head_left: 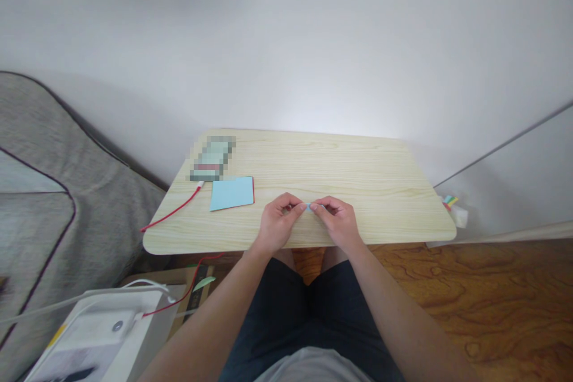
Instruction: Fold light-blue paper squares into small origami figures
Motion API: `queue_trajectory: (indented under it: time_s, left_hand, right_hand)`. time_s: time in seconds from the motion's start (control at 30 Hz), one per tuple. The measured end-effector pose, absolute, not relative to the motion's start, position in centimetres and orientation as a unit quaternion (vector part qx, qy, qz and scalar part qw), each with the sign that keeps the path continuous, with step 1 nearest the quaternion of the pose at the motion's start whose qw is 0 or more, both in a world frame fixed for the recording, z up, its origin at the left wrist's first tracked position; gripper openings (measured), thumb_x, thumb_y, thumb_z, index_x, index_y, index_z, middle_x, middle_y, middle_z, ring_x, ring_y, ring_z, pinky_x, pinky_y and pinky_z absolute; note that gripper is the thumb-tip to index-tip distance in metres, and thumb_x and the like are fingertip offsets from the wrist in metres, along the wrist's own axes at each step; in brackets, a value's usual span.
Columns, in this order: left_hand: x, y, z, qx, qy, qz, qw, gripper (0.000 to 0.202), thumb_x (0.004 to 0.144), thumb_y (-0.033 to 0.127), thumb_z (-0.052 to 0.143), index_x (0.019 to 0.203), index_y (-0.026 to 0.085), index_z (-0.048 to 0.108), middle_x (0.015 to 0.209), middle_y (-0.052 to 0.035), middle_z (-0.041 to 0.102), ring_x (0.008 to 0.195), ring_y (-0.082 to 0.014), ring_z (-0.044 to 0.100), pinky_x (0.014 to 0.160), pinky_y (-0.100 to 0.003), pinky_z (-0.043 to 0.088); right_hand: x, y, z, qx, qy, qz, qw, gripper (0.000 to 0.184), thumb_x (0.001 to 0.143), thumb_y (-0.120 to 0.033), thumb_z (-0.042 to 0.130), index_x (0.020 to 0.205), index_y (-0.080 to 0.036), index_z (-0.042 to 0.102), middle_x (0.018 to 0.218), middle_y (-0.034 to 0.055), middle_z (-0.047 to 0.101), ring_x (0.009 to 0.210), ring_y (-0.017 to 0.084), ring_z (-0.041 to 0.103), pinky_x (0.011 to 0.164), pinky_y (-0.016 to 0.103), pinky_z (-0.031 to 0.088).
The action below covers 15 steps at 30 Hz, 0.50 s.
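Note:
A small piece of light blue paper [308,207] shows between my fingertips, just above or on the table near its front edge. My left hand [281,222] pinches its left end with thumb and forefinger. On the other end, the thumb and forefinger of my right hand [335,219] are closed the same way. Most of the paper is hidden by my fingers, so its full shape cannot be made out. To the left of my hands lies a flat stack of light blue paper [232,193], with a red edge showing along its right side.
The pale wood-grain table [349,167] stands against a white wall. A blurred phone [212,158] lies at its back left, with a red cable [172,213] running off the left edge. A white box [102,334] is below left, beside a grey sofa [107,191].

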State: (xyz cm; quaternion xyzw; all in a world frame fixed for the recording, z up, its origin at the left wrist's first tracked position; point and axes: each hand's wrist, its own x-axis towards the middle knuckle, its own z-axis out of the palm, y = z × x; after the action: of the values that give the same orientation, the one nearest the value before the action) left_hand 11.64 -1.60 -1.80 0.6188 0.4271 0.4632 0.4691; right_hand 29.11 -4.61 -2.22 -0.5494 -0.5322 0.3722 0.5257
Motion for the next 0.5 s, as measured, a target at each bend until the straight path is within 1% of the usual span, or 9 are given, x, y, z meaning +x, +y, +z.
queue_trajectory:
  time_s: [0.07, 0.17, 0.37, 0.43, 0.5]
  left_hand:
    - [11.59, -1.56, -1.81, 0.608, 0.432, 0.464, 0.477, 0.022, 0.086, 0.039, 0.069, 0.078, 0.018, 0.070, 0.074, -0.0007, 0.064, 0.071, -0.0152, 0.054, 0.069, -0.028, 0.043]
    - [11.56, -1.46, -1.83, 0.589, 0.433, 0.474, 0.491, 0.024, 0.085, 0.040, 0.069, 0.076, 0.018, 0.069, 0.071, 0.0002, 0.062, 0.068, -0.0147, 0.052, 0.067, -0.027, 0.041]
    - [11.73, -1.40, -1.95, 0.581, 0.428, 0.479, 0.500, 0.024, 0.084, 0.041, 0.070, 0.077, 0.018, 0.069, 0.072, -0.0003, 0.064, 0.069, -0.0150, 0.055, 0.069, -0.028, 0.042]
    - [11.80, -1.44, -1.95, 0.578, 0.425, 0.479, 0.506, 0.023, 0.085, 0.040, 0.070, 0.079, 0.017, 0.069, 0.071, -0.0007, 0.066, 0.069, -0.0148, 0.057, 0.069, -0.028, 0.043]
    - [11.83, -1.48, -1.92, 0.565, 0.416, 0.482, 0.525, 0.021, 0.086, 0.038, 0.070, 0.086, 0.017, 0.069, 0.069, -0.0003, 0.066, 0.068, -0.0143, 0.059, 0.070, -0.028, 0.045]
  right_hand:
    - [29.25, -4.54, -2.16, -0.540, -0.526, 0.388, 0.531, 0.024, 0.084, -0.046, 0.073, 0.088, -0.023, 0.079, 0.082, 0.0038, 0.076, 0.078, 0.021, 0.068, 0.075, 0.032, 0.052]
    - [29.42, -4.44, -2.10, -0.536, -0.506, 0.405, 0.540, 0.026, 0.084, -0.047, 0.072, 0.085, -0.022, 0.078, 0.077, 0.0032, 0.075, 0.074, 0.021, 0.067, 0.072, 0.032, 0.052]
    - [29.40, -4.46, -2.04, -0.546, -0.507, 0.388, 0.542, 0.028, 0.086, -0.048, 0.070, 0.080, -0.021, 0.076, 0.073, 0.0031, 0.074, 0.069, 0.019, 0.066, 0.069, 0.031, 0.050]
    - [29.35, -4.48, -2.05, -0.552, -0.506, 0.383, 0.541, 0.028, 0.086, -0.048, 0.070, 0.080, -0.021, 0.075, 0.072, 0.0031, 0.073, 0.068, 0.019, 0.065, 0.067, 0.031, 0.049]
    - [29.29, -4.48, -2.08, -0.555, -0.506, 0.381, 0.539, 0.029, 0.086, -0.048, 0.070, 0.079, -0.020, 0.075, 0.072, 0.0030, 0.073, 0.067, 0.019, 0.064, 0.066, 0.030, 0.048]
